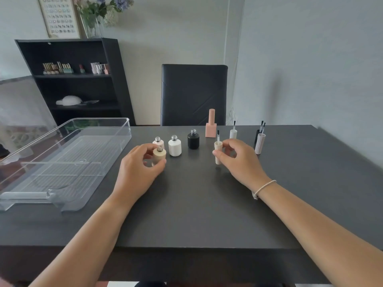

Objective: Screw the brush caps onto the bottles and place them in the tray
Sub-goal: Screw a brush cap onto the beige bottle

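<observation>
Beige bottle (pixel 159 155) sits mid-worktop (pixel 196 204), left hand (pixel 136 169) fingers curled round it. At its 3 o'clock, right hand (pixel 238 160) pinches the beige brush cap (pixel 218 154), bristles up. Clear tray (pixel 62 160) at 9 o'clock.

- A dark grey matte surface (pixel 196 204) fills the foreground.
- A black padded chair back (pixel 193 94) stands behind the far edge of the surface.
- A black open shelf unit (pixel 112 79) stands against the wall at the left; small cosmetic bottles (pixel 76 68) line its upper shelf, and a white domed object (pixel 69 100) lies on the shelf below.
- On top of the shelf unit, a framed chart of small samples (pixel 59 16) leans against the wall beside a glass vase of flowers (pixel 95 15).
- A pale grey wall (pixel 310 59) closes the background.
</observation>
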`<state>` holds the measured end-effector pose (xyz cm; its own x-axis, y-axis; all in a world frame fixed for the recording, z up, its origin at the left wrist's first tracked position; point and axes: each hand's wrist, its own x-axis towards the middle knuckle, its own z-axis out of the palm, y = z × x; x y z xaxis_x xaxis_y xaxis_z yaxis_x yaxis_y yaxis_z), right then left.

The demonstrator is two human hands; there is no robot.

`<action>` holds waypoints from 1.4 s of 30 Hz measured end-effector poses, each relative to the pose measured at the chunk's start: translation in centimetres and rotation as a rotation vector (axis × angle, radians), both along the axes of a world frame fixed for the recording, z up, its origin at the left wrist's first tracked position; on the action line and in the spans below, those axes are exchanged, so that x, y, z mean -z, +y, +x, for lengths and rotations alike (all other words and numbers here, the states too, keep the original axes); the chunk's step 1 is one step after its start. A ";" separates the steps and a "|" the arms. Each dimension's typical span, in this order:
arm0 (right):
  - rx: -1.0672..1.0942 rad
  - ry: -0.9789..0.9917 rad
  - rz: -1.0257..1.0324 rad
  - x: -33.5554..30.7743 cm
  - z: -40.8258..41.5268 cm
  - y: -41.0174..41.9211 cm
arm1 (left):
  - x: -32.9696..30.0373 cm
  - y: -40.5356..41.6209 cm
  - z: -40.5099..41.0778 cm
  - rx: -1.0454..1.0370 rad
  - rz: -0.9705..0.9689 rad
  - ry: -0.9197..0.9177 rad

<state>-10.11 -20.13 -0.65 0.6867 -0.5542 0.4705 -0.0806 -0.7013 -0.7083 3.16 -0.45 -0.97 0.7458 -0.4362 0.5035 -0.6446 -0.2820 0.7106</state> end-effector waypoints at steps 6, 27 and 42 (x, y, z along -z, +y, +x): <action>-0.227 0.032 0.100 -0.3 -0.5 1.2 | 0.2 -0.7 -1.2 0.179 -0.003 -0.067; -0.303 -0.140 0.058 -1.3 -1.5 2.0 | 0.1 -0.7 -1.8 0.282 -0.044 -0.101; -0.298 -0.097 0.007 -1.3 -1.5 2.0 | 0.0 -0.7 -1.9 0.325 -0.023 -0.113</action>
<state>-11.61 -18.13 0.69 0.7717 -0.3384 0.5384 0.1958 -0.6791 -0.7074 1.27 -1.15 -1.00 0.5081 -0.6295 0.5878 -0.7734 -0.0332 0.6330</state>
